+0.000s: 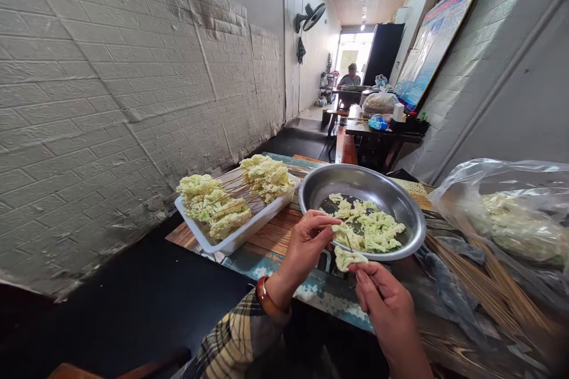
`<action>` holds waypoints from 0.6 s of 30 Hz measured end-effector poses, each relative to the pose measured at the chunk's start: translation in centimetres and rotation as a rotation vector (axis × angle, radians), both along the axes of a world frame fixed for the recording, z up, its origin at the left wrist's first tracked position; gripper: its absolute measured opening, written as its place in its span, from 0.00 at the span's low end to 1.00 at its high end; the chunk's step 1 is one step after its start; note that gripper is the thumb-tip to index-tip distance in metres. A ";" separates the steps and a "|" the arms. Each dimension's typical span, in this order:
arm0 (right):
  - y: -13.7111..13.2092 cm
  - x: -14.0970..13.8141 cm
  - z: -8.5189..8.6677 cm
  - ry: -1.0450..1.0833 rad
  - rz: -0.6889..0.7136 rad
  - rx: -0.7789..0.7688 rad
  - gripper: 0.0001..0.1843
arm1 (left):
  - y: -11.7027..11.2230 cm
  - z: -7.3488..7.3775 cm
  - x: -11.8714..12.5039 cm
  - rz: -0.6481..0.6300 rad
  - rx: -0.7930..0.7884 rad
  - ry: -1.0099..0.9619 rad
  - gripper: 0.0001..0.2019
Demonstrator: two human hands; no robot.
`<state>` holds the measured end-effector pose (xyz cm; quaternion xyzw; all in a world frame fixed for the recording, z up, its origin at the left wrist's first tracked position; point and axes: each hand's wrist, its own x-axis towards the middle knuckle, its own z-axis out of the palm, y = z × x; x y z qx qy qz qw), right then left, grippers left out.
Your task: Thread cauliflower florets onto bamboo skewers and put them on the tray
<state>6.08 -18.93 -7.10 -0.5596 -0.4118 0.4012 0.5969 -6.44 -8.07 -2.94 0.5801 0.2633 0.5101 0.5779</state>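
Pinching a small floret [338, 230] between thumb and fingers, the left hand [306, 247] meets the right [384, 296] at the near rim of the steel bowl [402, 198]. The right hand's fingertips grip the edge of a lower piece [348, 260], just below the left fingers; what looks like a thin skewer [349, 241] spans the two. The florets look light, firm at the stem and crumbly at the head, so the stem seems the safer hold. The skewer looks stiff but easily snapped.
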 end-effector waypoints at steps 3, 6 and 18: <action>0.2 -0.1 0.1 -0.011 0.009 -0.014 0.18 | -0.2 -0.2 -0.3 -0.039 -0.018 -0.028 0.07; 0.3 -0.1 0.0 -0.043 0.020 -0.014 0.19 | -0.3 -0.3 -0.8 -0.073 -0.003 -0.029 0.09; 0.2 0.1 -0.1 -0.186 0.034 -0.038 0.20 | -0.6 0.0 -0.7 0.025 -0.258 -0.144 0.16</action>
